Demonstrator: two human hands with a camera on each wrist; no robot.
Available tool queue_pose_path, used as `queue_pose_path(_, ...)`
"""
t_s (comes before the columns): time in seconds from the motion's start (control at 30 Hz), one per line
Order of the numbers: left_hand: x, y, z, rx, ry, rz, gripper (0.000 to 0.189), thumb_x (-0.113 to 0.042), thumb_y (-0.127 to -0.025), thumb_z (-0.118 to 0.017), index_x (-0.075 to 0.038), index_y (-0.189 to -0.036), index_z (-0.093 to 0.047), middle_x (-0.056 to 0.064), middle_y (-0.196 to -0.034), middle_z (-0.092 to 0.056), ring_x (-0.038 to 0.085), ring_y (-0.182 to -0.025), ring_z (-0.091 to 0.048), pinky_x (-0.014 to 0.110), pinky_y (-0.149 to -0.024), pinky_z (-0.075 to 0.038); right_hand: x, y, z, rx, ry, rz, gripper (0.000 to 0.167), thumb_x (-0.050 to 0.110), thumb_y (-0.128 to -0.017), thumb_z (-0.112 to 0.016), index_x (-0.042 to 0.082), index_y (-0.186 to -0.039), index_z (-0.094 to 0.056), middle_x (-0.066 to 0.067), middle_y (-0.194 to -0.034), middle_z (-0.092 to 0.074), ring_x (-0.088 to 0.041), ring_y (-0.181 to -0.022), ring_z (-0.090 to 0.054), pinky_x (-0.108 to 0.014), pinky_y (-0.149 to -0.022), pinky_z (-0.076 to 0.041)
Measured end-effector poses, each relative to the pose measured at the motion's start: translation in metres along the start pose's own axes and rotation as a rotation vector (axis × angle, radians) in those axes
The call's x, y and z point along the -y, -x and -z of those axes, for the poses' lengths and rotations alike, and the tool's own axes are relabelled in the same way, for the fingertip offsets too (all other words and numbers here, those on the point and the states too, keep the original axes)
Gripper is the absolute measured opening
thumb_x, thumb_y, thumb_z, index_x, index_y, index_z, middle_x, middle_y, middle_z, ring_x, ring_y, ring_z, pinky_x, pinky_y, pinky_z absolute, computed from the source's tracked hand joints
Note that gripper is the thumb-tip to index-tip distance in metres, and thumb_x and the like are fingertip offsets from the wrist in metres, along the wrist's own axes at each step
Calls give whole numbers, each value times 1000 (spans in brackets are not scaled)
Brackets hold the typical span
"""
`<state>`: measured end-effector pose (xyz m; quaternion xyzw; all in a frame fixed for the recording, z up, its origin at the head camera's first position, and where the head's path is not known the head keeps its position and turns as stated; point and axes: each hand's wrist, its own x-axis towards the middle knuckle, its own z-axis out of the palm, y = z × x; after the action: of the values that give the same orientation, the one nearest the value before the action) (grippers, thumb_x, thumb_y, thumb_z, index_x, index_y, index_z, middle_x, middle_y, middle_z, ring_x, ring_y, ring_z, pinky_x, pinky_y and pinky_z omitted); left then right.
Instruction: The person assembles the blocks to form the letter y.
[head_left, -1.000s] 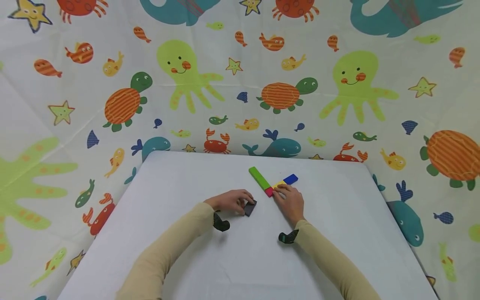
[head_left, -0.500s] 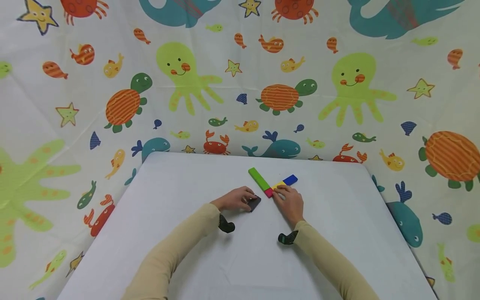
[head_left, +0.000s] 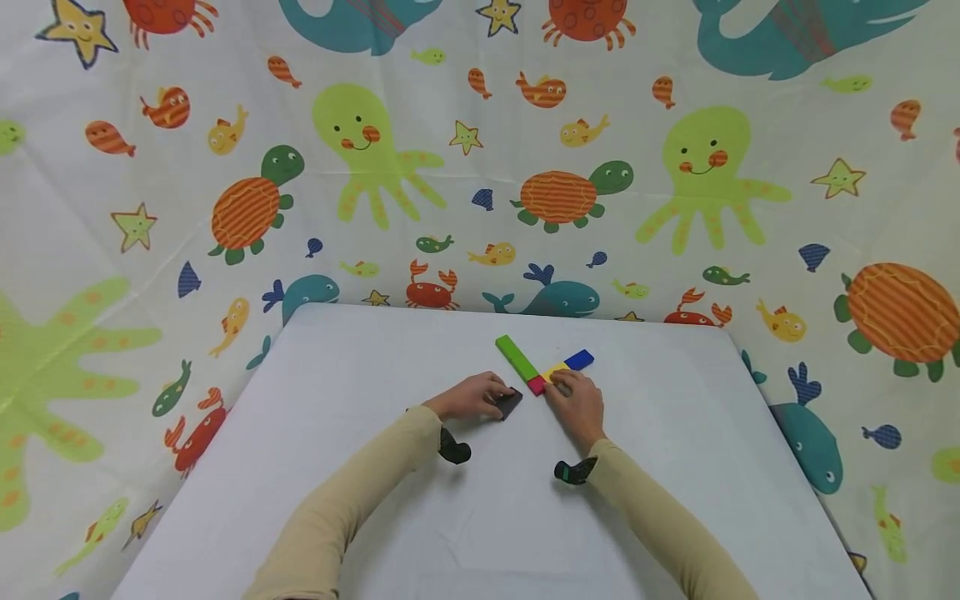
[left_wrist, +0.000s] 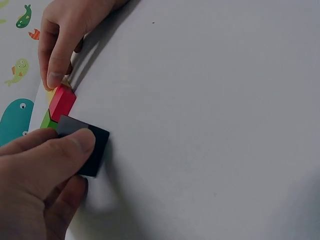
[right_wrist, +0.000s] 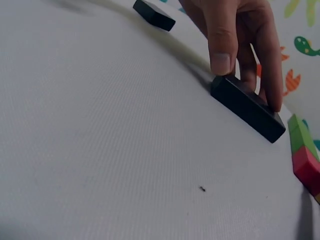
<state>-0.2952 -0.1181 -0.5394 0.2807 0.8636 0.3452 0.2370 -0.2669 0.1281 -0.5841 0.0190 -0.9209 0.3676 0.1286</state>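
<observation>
My left hand (head_left: 471, 397) pinches a flat black block (head_left: 511, 404) between thumb and fingers, just left of a V of coloured blocks. The left wrist view shows the thumb across the face of this black block (left_wrist: 100, 145). In the V, a long green block (head_left: 516, 357) meets a small red block (head_left: 536, 385) at the corner. A yellow block (head_left: 555, 370) and a blue block (head_left: 580, 359) form the other arm. With curled fingertips my right hand (head_left: 579, 407) holds the yellow block beside the red one, partly hiding it.
A white table (head_left: 420, 533) lies under everything. Behind it hangs a cloth (head_left: 465, 183) printed with sea animals. Each wrist wears a small dark camera, such as the left wrist camera (head_left: 453, 448).
My left hand has carried the black block up and to the right, closer to the red block, and has hardly moved in the last half second. My right hand stays on the yellow block.
</observation>
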Motion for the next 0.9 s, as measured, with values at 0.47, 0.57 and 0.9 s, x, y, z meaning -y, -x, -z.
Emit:
queue_pose_path(0.47, -2, -3, 1, 16, -13, 25, 47, -14, -88, -73, -13, -134, -62, 2, -126, -53, 18, -112, -55, 31, -95, -47, 4, -4, -2, -2, -17, -72, 38, 39, -88, -72, 8, -110, -70, -8, -117, -60, -24, -104, -54, -46, -91, -38)
queue_pose_path(0.57, -3, -3, 1, 18, -9, 29, 49, -16, -88, -74, -14, -135, -61, 2, -126, -53, 17, -112, -55, 31, -95, -47, 5, -4, -3, -10, -4, -68, 38, 38, -88, -72, 7, -110, -71, -9, -116, -60, -25, -104, -54, -46, -90, -38)
queue_pose_path(0.9, -4, -7, 2, 18, -11, 35, 48, -16, -89, -74, -14, -135, -61, 3, -127, -54, 18, -112, -55, 31, -96, -47, 6, -3, -3, 0, -5, -79, 39, 39, -88, -71, 8, -111, -70, -7, -112, -59, -23, -98, -54, -44, -87, -37)
